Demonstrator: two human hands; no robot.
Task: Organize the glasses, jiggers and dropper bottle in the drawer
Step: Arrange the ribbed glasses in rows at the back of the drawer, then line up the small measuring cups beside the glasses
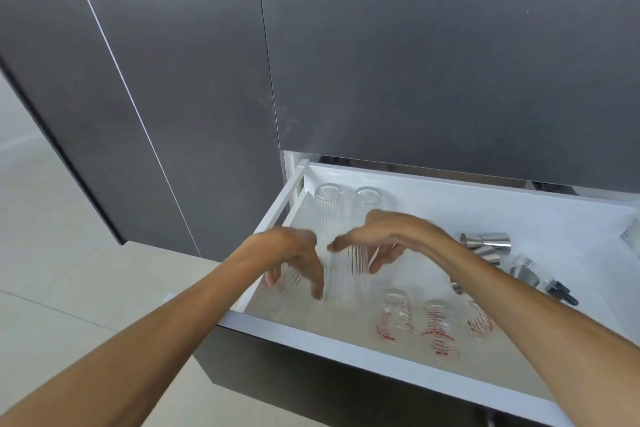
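Observation:
The white drawer [346,347] stands pulled out. Two clear ribbed glasses [328,204] stand upside down at its back left. My left hand [294,253] curls over a ribbed glass [291,282] by the left wall, fingers on either side of it. My right hand [388,236] straddles the top of another ribbed glass [349,274], thumb left and fingers right. Both hands are motion-blurred. Three red-printed glasses [438,326] stand in a row at the front. Steel jiggers [485,242] and a dropper bottle with a black top [561,289] lie at the right.
Dark grey cabinet fronts [415,62] rise directly behind the drawer. The drawer's dark front panel [311,388] juts toward me over a pale tiled floor [69,270]. My right forearm crosses over the drawer's right half, partly hiding one jigger.

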